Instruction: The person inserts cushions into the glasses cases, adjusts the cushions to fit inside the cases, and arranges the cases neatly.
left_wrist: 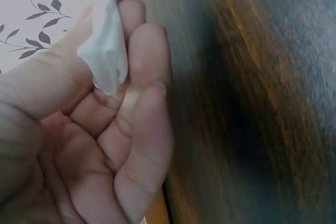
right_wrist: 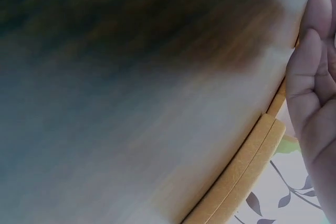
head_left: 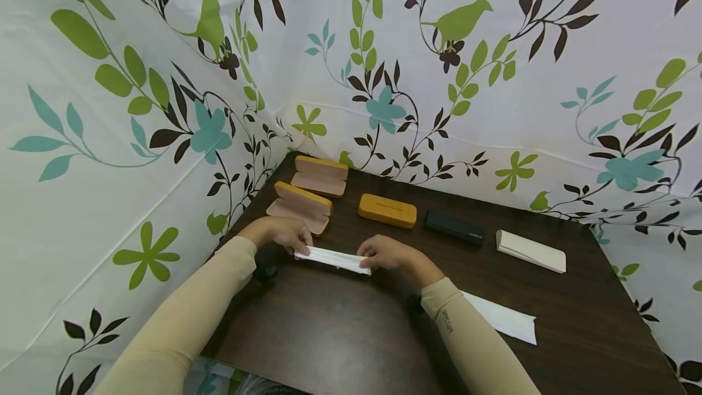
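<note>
With left hand [head_left: 287, 234] and right hand [head_left: 388, 253], pinched both ends of the folded white cloth [head_left: 333, 259] at five o'clock from the nearer open case [head_left: 298, 214]; likely risked loosened folds through slack pinching, or jostling through straying leftward

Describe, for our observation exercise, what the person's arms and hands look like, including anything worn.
The person wears long, close-fitting beige sleeves. The right sleeve bears dark lettering, too small to read surely. The left hand and right hand wear no gloves. A dark object shows beside the left wrist, its shape unclear.
</note>
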A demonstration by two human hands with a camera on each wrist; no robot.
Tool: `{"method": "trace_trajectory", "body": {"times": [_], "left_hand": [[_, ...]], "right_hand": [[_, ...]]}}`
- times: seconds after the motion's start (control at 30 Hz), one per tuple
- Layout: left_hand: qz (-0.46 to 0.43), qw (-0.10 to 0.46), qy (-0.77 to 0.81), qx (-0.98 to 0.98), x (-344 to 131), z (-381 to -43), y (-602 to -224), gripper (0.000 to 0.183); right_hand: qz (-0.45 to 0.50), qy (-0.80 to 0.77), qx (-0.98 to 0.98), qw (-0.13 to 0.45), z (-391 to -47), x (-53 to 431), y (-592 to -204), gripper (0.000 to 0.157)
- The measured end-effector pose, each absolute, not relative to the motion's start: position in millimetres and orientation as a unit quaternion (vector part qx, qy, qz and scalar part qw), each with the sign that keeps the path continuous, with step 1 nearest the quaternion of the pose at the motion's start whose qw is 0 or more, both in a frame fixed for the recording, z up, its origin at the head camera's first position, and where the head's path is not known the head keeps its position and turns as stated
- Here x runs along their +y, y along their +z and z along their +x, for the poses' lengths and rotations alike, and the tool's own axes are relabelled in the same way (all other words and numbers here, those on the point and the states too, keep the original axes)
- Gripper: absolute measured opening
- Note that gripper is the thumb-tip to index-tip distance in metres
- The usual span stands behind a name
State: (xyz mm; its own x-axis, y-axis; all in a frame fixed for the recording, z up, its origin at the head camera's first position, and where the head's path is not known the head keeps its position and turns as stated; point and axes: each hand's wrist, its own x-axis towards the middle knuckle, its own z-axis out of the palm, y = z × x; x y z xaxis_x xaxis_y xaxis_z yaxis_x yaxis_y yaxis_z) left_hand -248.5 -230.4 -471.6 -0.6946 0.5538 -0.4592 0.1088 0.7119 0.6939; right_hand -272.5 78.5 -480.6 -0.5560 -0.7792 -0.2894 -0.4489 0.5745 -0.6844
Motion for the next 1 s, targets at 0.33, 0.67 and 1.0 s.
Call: {"method": "trace_trajectory", "body": {"times": [0.33,0.67,1.0], "left_hand": [[0.184,0.364,0.360,0.839,-235,-256,-465,0.014],[0.181,0.351,0.389,0.832,-246,-259,-470,0.017],[0.161,0.323,0.448,0.818,-257,-260,-474,0.020]], "right_hand": [[-0.374,-0.279,0.833,0.297,-276,76,-478,0.009],[-0.375,-0.301,0.829,0.286,-279,71,-473,0.011],[-0.348,-0.321,0.834,0.283,-279,65,-472,0.013]]}}
